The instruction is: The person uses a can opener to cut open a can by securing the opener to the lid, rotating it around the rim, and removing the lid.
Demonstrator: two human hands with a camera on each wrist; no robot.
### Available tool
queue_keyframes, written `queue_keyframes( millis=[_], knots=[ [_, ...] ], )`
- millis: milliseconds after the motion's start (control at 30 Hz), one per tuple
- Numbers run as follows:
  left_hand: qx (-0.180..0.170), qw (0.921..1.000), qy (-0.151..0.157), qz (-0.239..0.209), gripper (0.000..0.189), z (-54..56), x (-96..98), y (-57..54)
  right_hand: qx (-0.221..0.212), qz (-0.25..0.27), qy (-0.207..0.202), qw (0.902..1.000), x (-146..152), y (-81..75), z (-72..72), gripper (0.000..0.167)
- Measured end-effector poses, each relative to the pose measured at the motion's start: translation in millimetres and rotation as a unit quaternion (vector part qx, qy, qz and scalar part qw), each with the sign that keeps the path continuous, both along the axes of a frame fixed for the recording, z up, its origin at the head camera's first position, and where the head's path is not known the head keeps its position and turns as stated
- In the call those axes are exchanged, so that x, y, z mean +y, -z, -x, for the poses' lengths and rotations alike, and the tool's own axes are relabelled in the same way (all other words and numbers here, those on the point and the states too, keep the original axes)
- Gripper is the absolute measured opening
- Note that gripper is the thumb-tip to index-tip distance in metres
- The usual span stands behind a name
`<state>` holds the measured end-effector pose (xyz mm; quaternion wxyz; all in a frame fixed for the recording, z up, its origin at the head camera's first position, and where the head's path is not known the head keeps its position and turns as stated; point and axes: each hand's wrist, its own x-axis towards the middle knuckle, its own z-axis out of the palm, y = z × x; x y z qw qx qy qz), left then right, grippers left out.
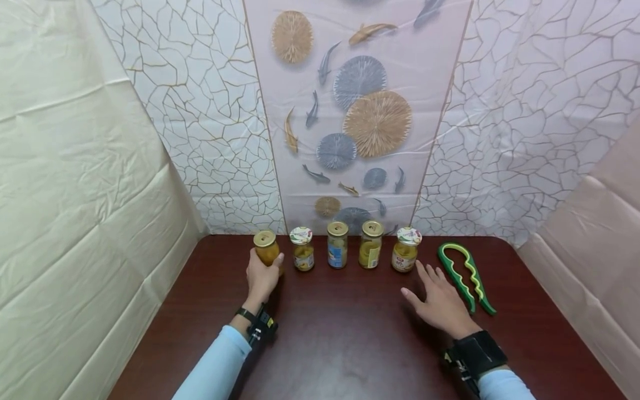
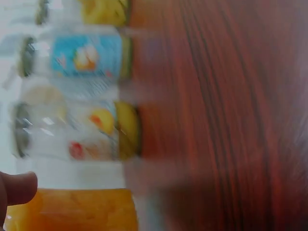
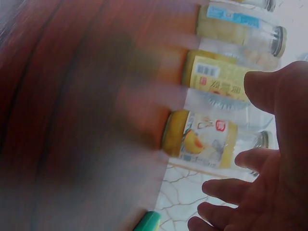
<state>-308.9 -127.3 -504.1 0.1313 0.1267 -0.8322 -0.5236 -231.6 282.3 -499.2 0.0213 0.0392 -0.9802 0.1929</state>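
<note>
At the left end of the row, my left hand [image 1: 262, 276] grips a glass jar of orange fruit [image 1: 268, 253] with a gold lid. The thumb shows beside this orange jar [image 2: 77, 209] in the left wrist view. My right hand [image 1: 440, 300] is spread with fingers apart, just in front of the rightmost fruit jar [image 1: 404, 253], which has a patterned white lid. In the right wrist view that jar [image 3: 207, 139] stands beyond the fingertips [image 3: 224, 190]; whether they touch it I cannot tell.
Between the hands stand a white-lidded jar [image 1: 303, 253], a blue-labelled jar [image 1: 337, 247] and a yellow-labelled jar [image 1: 370, 247]. A green jar opener [image 1: 457, 272] lies right of my right hand on the dark red table [image 1: 330, 344]. A patterned cloth [image 1: 360, 166] hangs behind.
</note>
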Motion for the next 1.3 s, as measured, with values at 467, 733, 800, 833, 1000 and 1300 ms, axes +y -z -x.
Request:
queue_keyframes(
  millis=[467, 733, 800, 833, 1000, 1300],
  knots=[
    [-0.034, 0.9788, 0.187, -0.077, 0.07, -80.9, 30.3, -22.3, 0.011, -0.011, -0.006, 0.9999, 12, 5.4, -1.3, 0.092],
    [-0.023, 0.9695, 0.219, -0.108, 0.07, -86.1, 40.1, -21.2, 0.01, -0.027, 0.017, 0.9994, 24, 5.3, 8.8, 0.089],
    [-0.023, 0.9685, 0.221, -0.113, 0.07, -86.3, 41.4, -21.0, 0.007, -0.035, 0.031, 0.9989, 34, 7.8, 12.9, 0.089],
    [-0.024, 0.9682, 0.221, -0.116, 0.069, -86.9, 41.8, -20.4, 0.007, -0.041, 0.038, 0.9984, 39, 9.7, 15.1, 0.088],
    [-0.031, 0.9692, 0.211, -0.123, 0.068, -90.5, 40.6, -20.3, 0.015, -0.066, 0.076, 0.9948, 61, 20.3, 24.1, 0.084],
    [-0.047, 0.9659, 0.218, -0.132, 0.074, -96.2, 39.7, -22.5, -0.045, -0.062, 0.113, 0.9906, 78, 15.3, 22.6, 0.06]
  ],
)
